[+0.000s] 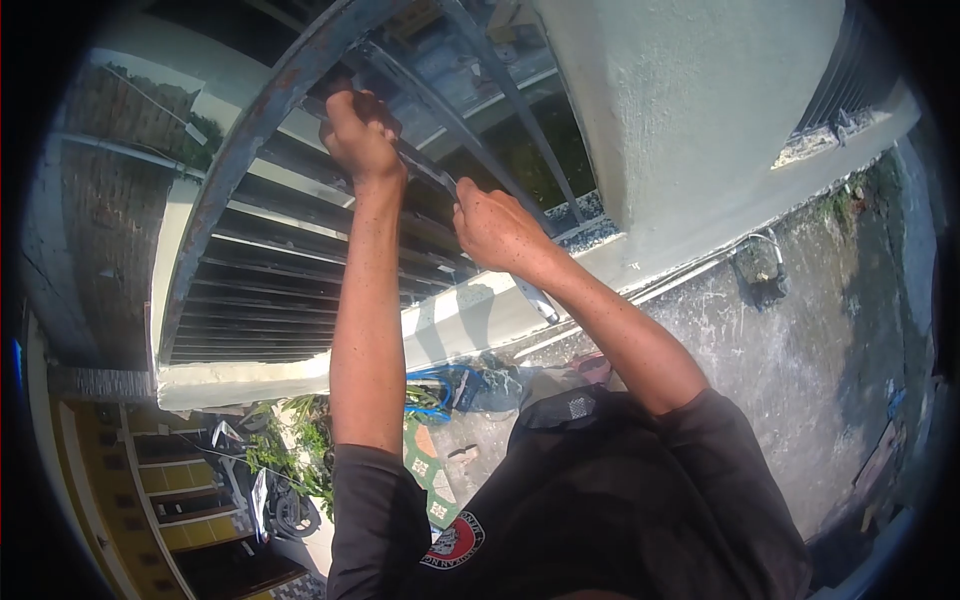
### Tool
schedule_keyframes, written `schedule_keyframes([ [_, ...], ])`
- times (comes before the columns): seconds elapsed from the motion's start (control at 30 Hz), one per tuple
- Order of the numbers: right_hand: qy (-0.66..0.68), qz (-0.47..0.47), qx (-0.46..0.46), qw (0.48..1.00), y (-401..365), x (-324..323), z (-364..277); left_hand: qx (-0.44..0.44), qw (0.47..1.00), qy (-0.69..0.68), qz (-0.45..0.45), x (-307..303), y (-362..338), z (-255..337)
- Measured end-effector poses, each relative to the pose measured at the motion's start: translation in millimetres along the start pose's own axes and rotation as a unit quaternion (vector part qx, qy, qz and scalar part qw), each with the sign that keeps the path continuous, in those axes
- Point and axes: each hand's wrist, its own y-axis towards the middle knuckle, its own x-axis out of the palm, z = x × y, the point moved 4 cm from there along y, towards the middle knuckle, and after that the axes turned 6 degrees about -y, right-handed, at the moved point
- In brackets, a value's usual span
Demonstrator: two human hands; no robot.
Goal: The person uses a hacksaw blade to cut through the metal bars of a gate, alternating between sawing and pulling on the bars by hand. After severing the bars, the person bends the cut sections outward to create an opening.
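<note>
A window grille of grey metal bars (525, 115) fills the upper middle of the head view, its curved outer frame (228, 150) worn and stained. My left hand (365, 138) is closed in a fist at the upper part of the grille, apparently wrapped around a bar; its fingertips are hidden. Lower and to the right, my right hand (497, 228) is closed beside the bars. A slim silver tool (540, 302) with a rounded end sticks out below that hand, which grips it. The tool's kind and its working end cannot be made out.
A pale wall (690, 110) rises right of the grille, with a white sill (440, 320) beneath it. Blue tubing (430, 390) and plants (300, 450) are below. A motorbike (290, 510) stands lower left. A dark container (760, 270) sits on the concrete ground (780, 370).
</note>
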Motion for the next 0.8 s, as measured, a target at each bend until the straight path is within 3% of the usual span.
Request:
schedule_keyframes([
  [0.4,0.011,-0.016,-0.016,1.000,-3.5,-12.7,-10.0,-0.001,1.000,0.000,-0.001,-2.8,-1.1,-2.8],
  [0.6,-0.024,-0.031,0.016,0.999,-1.5,11.9,21.7,-0.005,1.000,-0.003,0.008,-3.0,0.3,-3.8],
  [0.7,-0.006,-0.031,0.005,0.999,-6.3,-6.7,-6.1,-0.007,1.000,-0.005,0.003,-2.6,-3.1,-4.1],
  [0.8,-0.033,-0.023,0.032,0.999,-5.7,17.9,20.6,-0.010,1.000,-0.010,0.015,-1.6,0.0,-1.5],
])
